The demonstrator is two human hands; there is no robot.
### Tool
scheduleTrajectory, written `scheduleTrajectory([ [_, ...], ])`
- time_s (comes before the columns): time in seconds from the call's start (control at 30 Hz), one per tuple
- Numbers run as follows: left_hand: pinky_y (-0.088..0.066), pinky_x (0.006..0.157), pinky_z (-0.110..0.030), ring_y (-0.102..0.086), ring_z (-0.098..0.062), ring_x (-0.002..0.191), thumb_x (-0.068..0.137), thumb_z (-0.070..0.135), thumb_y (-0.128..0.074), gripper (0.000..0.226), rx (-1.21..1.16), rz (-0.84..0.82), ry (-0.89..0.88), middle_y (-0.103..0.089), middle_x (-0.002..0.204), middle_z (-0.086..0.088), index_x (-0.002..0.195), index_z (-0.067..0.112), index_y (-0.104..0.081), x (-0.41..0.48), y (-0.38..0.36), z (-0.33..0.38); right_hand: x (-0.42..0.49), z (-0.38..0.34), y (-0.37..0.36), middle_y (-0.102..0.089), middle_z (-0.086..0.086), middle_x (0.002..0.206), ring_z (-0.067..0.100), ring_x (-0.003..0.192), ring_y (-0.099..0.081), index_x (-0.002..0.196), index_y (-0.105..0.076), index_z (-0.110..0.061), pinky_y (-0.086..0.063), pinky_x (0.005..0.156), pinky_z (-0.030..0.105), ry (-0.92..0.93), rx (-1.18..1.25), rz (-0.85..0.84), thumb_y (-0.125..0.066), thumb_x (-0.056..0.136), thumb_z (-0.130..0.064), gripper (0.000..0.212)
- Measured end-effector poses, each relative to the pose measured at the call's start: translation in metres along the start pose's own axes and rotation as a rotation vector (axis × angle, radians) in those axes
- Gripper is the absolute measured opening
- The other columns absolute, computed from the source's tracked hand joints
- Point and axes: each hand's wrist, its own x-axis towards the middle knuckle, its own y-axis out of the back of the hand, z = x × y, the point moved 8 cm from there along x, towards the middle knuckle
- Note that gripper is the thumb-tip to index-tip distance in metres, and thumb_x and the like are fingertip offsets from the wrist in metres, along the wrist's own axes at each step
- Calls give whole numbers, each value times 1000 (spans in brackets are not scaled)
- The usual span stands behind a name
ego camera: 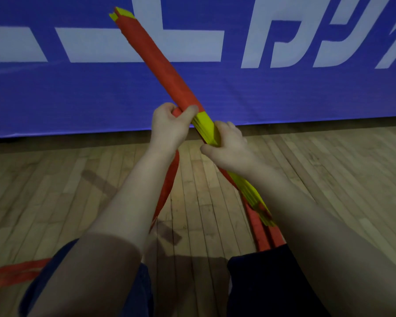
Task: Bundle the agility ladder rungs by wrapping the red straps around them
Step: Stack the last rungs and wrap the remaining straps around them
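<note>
The left hand (169, 129) is closed around the red strap (160, 60) where the wrapping ends on the stack of yellow rungs (206, 129), and the right hand (226, 143) grips the bare yellow part just below it. The bundle slants up toward a blue banner (284, 92), its upper length covered in red. Loose strap trails down to the wooden floor (55, 179).

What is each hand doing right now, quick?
Left hand: closed on the red strap where it wraps the rungs.
Right hand: closed around the yellow rungs.
</note>
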Motion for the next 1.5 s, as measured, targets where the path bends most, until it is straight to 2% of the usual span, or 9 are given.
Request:
scheduleTrajectory([
  [0.1,-27,46,-28,-31,-11,46,79,24,-71,38,-170,28,41,-35,56,-2,59,19,-39,9,11,-4,-5,6,-5,-59,-6,80,11,78,-59,96,-60,-22,-47,69,25,-113,338,-157,-75,79,-36,27],
  [0.23,-18,35,-17,-22,-8,29,88,18,-65,39,-356,-75,124,-32,40,1,61,15,-37,11,7,-10,-18,2,-23,-71,15,104,29,89,-66,119,-56,-12,-51,75,40,-165,831,-528,-70,85,-22,39],
  [0.37,-16,33,-15,-21,-6,26,92,17,-60,32,-498,-233,137,-33,39,0,68,10,-41,2,-5,-4,-30,-6,-38,-66,19,120,36,108,-64,133,-50,-13,-50,89,43,-146,889,-787,-61,87,-18,48],
  [0.57,-21,36,-21,-28,-10,30,86,32,-68,38,-250,-261,60,-41,37,-3,60,10,-51,6,6,6,-25,-7,-32,-69,18,88,29,75,-69,115,-60,-8,-58,67,37,-112,1051,-671,-55,90,-8,26],
  [0.77,-35,38,-14,-50,-4,35,83,25,-73,27,-32,-351,15,-70,58,-1,66,11,-57,5,19,11,-14,9,-15,-51,7,63,16,47,-48,112,-59,2,-39,46,27,-19,889,-487,-55,91,1,22],
  [0.9,-46,46,-17,-61,-9,46,86,19,-70,17,10,-464,26,-72,67,-8,89,3,-65,-1,15,12,-2,23,-6,-48,5,59,16,44,-44,108,-61,2,-35,46,27,-53,822,-332,-56,89,2,19],
  [1.23,-52,54,-22,-67,-12,55,96,20,-56,21,15,-544,48,-74,71,-8,83,5,-63,-6,4,9,10,49,-2,-45,5,65,15,53,-40,104,-64,2,-30,54,29,-295,1066,-146,-58,85,-26,35],
  [1.4,-54,57,-20,-69,-13,61,96,16,-55,19,-22,-507,15,-73,72,-10,83,4,-62,0,7,9,8,52,-2,-51,2,67,14,61,-47,90,-70,-9,-40,61,32,-285,882,-105,-77,79,-21,18],
  [1.5,-53,57,-20,-67,-12,58,97,14,-53,20,38,-455,-24,-71,71,-10,84,2,-63,3,9,8,8,47,-5,-58,6,81,17,73,-57,102,-68,-2,-55,68,38,-296,807,-88,-79,78,-26,35],
])
